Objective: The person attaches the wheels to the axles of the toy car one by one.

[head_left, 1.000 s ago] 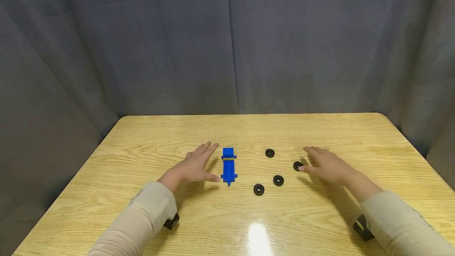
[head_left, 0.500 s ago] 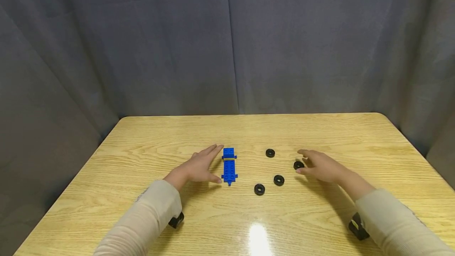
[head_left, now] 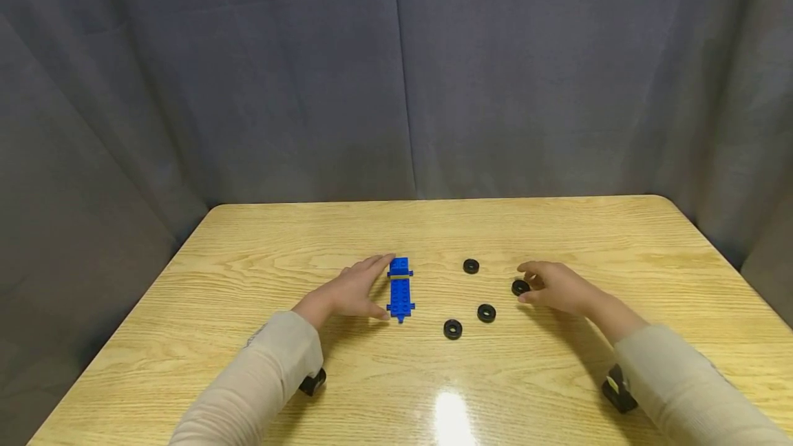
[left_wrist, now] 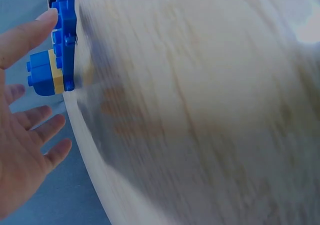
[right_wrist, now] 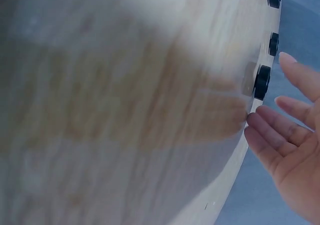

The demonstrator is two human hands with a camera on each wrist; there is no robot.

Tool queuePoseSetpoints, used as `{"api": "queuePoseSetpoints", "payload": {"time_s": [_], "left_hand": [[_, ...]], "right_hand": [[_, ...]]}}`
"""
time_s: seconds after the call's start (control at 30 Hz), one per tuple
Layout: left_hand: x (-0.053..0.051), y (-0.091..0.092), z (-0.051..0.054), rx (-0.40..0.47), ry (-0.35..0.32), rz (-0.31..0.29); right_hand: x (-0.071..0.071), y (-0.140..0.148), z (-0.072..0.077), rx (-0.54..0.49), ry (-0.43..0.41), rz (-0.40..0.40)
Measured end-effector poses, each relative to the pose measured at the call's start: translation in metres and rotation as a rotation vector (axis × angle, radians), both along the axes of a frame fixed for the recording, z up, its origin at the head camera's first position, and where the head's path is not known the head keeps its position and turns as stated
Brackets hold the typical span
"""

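Blue plastic under the left hand (head_left: pixel 352 291): fingers parted from thumb, gripping nothing I can see. Fingertips hang by the far end of the base (head_left: pixel 400 296), thumb by its near end; in the left wrist view the thumb tip overlaps the blue, and I can't tell whether it touches.

Right hand (head_left: pixel 556 288): fingers slightly bent, thumb apart from them, the right tyre (head_left: pixel 517 291) just beyond the gap. From the right wrist I see that tyre lying free on the wood, unpinched.

Base lies left of centre, long way near to far. Block (left_wrist: pixel 41 74) sits at its far end with a yellow piece (left_wrist: pixel 56 71) under it. Side pegs stick out left and right; all I can make out are bare.

Further out, between base and right hand: far tyre (head_left: pixel 471 271), middle tyre (head_left: pixel 486 319), near tyre (head_left: pixel 453 336). All flat, well apart from the base.

Progress, my judgement: the very start. Block and base are joined; no tyre is on a peg, so all four count as left. Neither part is off the table (head_left: pixel 248 253) that I can see. Grey curtain (head_left: pixel 279 88) behind.
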State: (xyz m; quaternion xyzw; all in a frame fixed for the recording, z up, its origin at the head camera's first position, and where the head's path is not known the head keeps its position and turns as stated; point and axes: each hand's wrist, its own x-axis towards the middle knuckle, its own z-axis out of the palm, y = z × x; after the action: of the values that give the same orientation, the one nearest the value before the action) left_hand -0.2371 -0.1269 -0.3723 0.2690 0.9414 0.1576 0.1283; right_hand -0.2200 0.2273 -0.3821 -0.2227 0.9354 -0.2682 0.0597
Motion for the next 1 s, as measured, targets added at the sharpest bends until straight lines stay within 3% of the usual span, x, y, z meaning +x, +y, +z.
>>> {"api": "queuePoseSetpoints", "payload": {"time_s": [0.43, 1.0], "left_hand": [[-0.0072, 0.0018, -0.0056, 0.015, -0.009, -0.005], [-0.0049, 0.0094, -0.0067, 0.025, -0.011, -0.013]], "right_hand": [[-0.0068, -0.0053, -0.0017, 0.024, -0.008, 0.002], [-0.0082, -0.0066, -0.0018, 0.025, 0.003, 0.029]]}}
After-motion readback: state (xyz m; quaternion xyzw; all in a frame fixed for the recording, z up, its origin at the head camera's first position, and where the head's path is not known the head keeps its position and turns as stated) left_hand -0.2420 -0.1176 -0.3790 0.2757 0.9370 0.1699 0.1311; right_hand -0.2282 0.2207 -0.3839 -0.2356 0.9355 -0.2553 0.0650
